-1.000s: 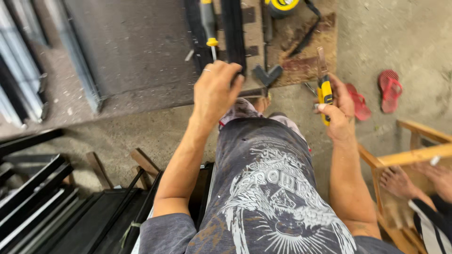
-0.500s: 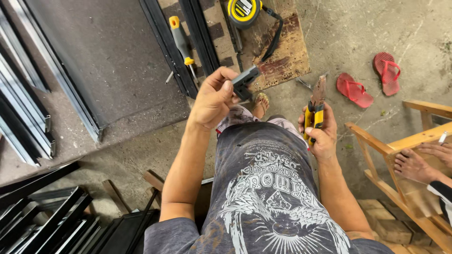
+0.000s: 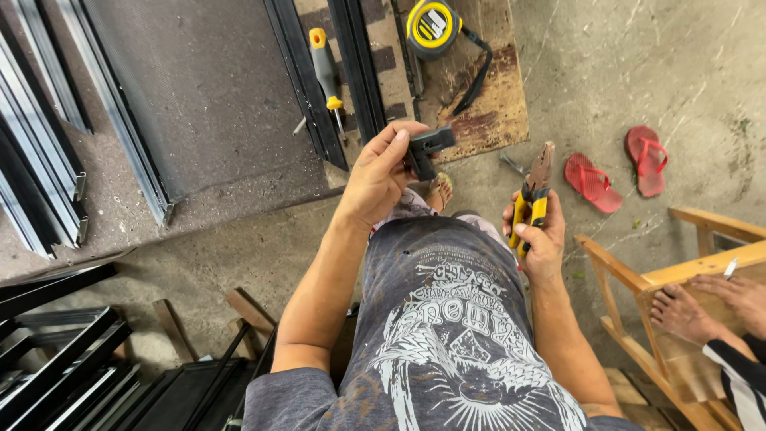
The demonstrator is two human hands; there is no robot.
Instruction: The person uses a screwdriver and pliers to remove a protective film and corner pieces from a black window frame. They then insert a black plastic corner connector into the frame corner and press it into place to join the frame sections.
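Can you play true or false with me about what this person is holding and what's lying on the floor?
1. The left hand holds a small dark corner piece. True.
2. The right hand holds a hammer. False: it holds yellow-handled pliers.
3. The tape measure lies on the brown board. True.
4. The red sandals are on the person's feet. False: they lie on the concrete floor by themselves.
5. The screwdriver is in a hand. False: it lies beside the dark metal bars.
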